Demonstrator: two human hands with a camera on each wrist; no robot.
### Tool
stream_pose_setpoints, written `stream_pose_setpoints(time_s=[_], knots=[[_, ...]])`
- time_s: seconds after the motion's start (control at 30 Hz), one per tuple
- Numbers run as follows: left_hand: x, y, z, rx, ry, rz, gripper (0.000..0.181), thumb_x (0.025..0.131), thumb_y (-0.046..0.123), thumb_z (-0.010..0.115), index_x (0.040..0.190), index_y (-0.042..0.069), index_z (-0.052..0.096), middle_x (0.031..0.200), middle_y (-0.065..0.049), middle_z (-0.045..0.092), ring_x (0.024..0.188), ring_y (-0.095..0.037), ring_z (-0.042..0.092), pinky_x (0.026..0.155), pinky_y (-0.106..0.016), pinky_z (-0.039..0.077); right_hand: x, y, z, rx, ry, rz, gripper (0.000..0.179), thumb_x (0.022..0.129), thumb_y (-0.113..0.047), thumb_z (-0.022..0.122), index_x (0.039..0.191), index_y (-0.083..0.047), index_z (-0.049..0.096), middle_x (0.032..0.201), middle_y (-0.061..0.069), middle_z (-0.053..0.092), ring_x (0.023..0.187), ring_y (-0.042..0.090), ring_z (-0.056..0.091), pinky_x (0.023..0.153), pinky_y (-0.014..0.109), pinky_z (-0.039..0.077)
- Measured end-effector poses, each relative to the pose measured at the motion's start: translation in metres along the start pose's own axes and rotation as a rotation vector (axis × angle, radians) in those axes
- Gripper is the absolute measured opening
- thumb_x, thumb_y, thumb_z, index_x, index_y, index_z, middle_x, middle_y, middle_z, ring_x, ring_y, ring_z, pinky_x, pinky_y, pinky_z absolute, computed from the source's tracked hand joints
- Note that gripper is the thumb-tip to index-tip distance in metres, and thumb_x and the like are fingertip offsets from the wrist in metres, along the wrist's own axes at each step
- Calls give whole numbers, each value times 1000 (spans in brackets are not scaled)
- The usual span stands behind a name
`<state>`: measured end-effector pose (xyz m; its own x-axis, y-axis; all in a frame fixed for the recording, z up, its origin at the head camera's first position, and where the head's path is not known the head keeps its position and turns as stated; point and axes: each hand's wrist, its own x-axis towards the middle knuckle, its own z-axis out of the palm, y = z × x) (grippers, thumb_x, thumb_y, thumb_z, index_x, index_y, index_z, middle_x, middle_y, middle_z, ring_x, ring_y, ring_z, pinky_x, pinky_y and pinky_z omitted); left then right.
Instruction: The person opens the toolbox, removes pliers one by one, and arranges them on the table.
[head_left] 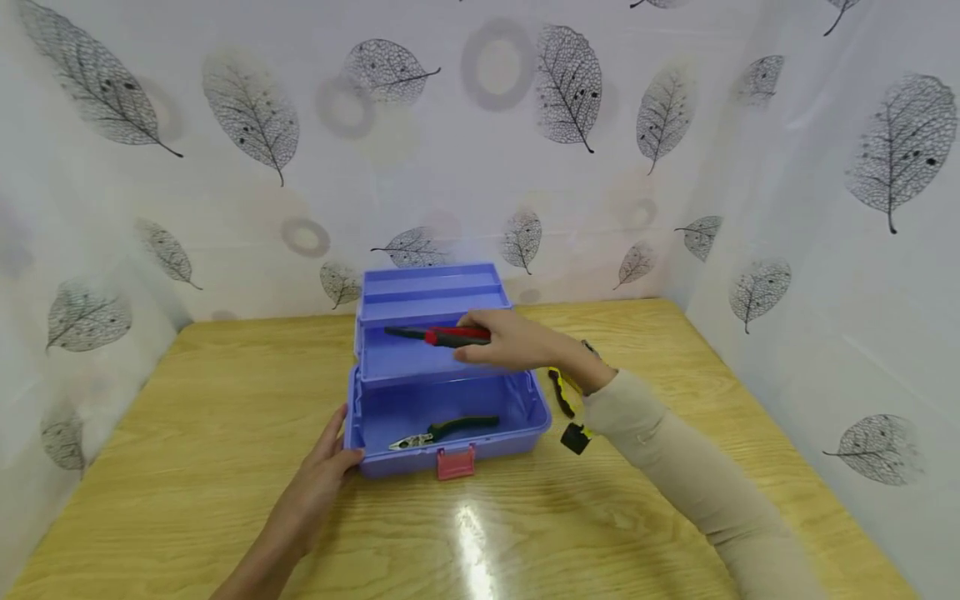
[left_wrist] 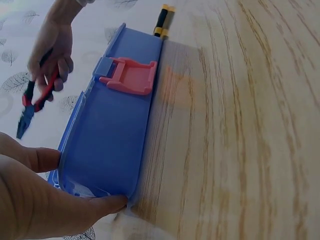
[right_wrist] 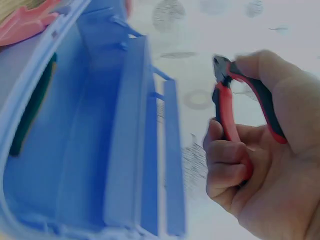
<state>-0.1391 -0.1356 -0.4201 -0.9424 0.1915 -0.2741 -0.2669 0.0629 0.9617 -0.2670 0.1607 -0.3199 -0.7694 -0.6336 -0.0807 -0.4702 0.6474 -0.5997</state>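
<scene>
A blue-violet toolbox [head_left: 495, 450] stands open on the table, its stepped trays [head_left: 408, 358] raised behind the main compartment. My left hand [head_left: 322, 475] grips its front left corner; in the left wrist view, thumb and finger hold either side of the wall. Over the trays, my right hand [head_left: 510, 340] holds red-and-black pliers [head_left: 459, 336], jaws pointing left. The right wrist view shows the pliers' handles [right_wrist: 228, 112] spread apart, with fingers curled round one. Pliers with dark green handles [head_left: 461, 426] lie in the main compartment.
A pink latch [head_left: 456, 463] hangs on the toolbox front. Right of the box, a yellow-and-black tool [head_left: 561, 393] and a black-ended piece [head_left: 576, 438] lie partly hidden beneath my right forearm. A leaf-patterned curtain [head_left: 480, 167] encloses the wooden table [head_left: 247, 400].
</scene>
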Motion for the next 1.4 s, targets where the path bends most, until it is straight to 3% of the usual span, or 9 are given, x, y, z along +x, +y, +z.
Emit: stream_pose_setpoints(time_s=[0.1,0.27,0.43,0.6,0.73,0.93,1.4], knots=[[0,0,-1,2,-5,-3,78,105,4,39,167,19,-7,170,-24,6,154,-41,17,125,-56,17,-19,2,-15,49,106,28,44,101,-45,63,134,-16,61,90,9,60,60,16,44,55,31,40],[0,0,-2,8,-9,-3,78,106,5,38,167,20,-7,170,-22,4,155,-40,15,125,-56,15,-50,14,-39,15,281,109,52,101,-46,63,142,-14,59,97,11,63,64,21,51,57,34,45],[0,1,-2,10,-11,-3,77,106,4,38,167,20,-7,170,-20,3,155,-39,13,125,-56,15,-82,36,-55,-20,362,205,49,105,-47,56,134,-7,60,91,12,57,66,22,48,57,34,42],[0,1,-2,14,-7,-4,77,106,5,38,167,20,-8,170,-20,3,155,-40,12,125,-55,16,-107,55,-59,-52,428,305,50,107,-47,52,122,0,57,81,11,51,59,21,45,50,31,40],[1,0,-2,17,-4,-4,77,106,5,38,167,19,-7,170,-20,3,155,-39,12,125,-55,17,-120,70,-55,-87,467,348,44,108,-43,52,108,1,56,71,8,47,51,19,40,45,31,36],[2,0,-2,20,-5,-4,77,106,5,38,166,19,-8,170,-22,3,155,-41,12,125,-56,17,-133,95,-46,-116,520,364,45,109,-39,50,114,5,56,69,7,43,50,18,36,46,31,33],[1,-1,-1,10,-9,3,77,106,4,37,166,17,-8,170,-22,3,155,-41,12,125,-56,18,-156,147,-19,-86,479,628,53,106,-42,51,106,11,49,60,2,34,47,13,28,42,28,28]])
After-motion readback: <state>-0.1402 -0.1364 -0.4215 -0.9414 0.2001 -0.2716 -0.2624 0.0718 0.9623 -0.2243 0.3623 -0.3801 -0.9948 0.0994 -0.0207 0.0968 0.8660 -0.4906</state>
